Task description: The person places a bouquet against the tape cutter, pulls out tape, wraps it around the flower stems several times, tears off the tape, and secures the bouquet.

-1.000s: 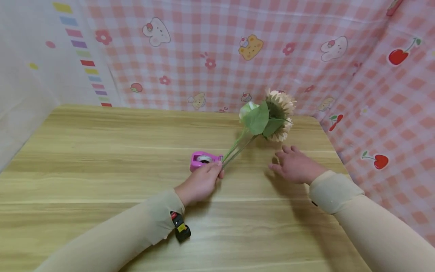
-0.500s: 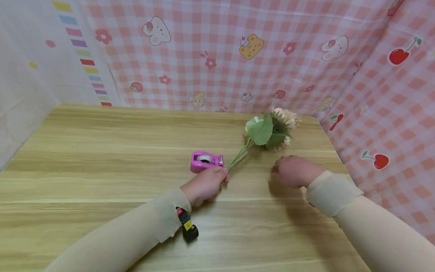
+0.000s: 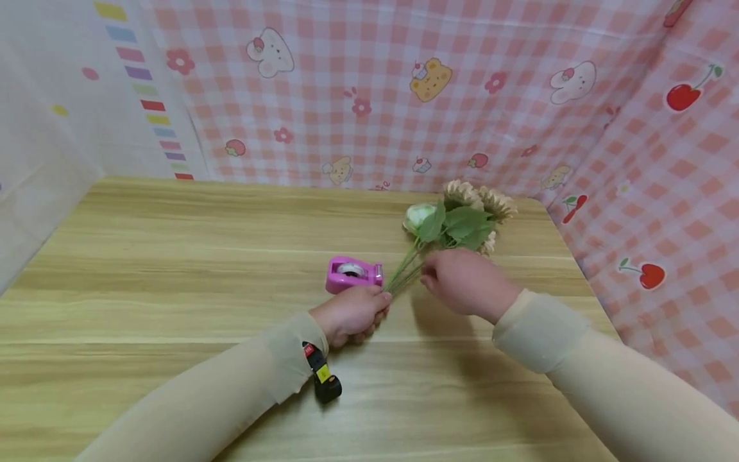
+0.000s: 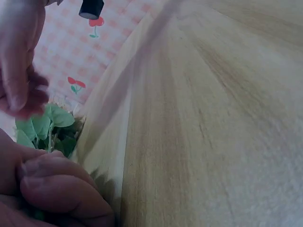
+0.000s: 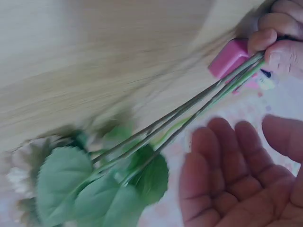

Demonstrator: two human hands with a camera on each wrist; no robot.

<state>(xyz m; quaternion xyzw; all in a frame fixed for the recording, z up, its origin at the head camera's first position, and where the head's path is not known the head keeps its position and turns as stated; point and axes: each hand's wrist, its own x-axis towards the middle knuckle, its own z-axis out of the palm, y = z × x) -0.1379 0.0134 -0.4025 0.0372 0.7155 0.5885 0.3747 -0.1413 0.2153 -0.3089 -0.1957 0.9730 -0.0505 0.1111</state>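
Note:
My left hand grips the lower ends of several artificial flower stems, thumb on top and fingers curled beneath. The bunch slants away to the back right, with a pale green-white bloom, beige blooms and broad green leaves at its far end. Over the stems, just below the leaves, is my right hand. The right wrist view shows its palm and loosely bent fingers beside the stems, holding nothing. A pink tape dispenser with a tape roll lies just beyond my left hand.
All of this is on a light wood-grain table. A pink checked cloth with cartoon prints hangs behind and along the right side, and white cloth on the left. A black device is strapped at my left wrist.
My right hand has moved left to the stems. The blooms have come lower and turned, showing more of the beige heads. My left hand keeps its grip, shifted slightly right and toward me.

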